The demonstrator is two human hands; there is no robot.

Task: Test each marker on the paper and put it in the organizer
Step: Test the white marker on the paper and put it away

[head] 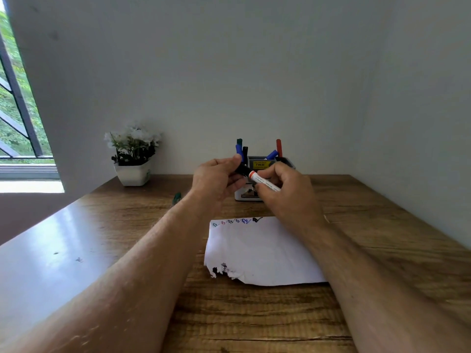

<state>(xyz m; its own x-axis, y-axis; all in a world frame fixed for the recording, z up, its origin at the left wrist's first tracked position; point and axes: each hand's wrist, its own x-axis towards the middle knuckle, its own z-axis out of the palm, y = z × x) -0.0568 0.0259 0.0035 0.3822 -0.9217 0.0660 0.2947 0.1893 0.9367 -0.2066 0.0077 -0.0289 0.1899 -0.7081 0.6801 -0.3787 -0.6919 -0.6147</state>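
I judge the job well along; the paper (262, 250), lying on the table (382, 250) near its middle, carries a row of small scribbles (237, 221) along its far edge, in green, red, blue and black as far as I can make out; the organizer (265, 165) at the table's far edge, against the wall, already holds several markers standing up, a green (239, 141), a blue (238, 150) and a black (245, 151) on its left side, another blue (271, 154) and a red (278, 147) on its right. One green marker (176, 197) lies loose on the table toward the far left, so I count that one as left to do; I cannot tell whether others wait out of sight.

The marker in hand (260, 179) is held in the air in front of the organizer, above the table and beyond the paper's far edge; its white barrel with an orange band sits in my right hand (288, 197), whose fingers (265, 188) curl round it; my left hand (216, 179) pinches the black cap end (242, 170). Its long axis runs on a slant, cap end up toward the far left, tail down toward the near right; whether I am capping or uncapping it, I cannot say.
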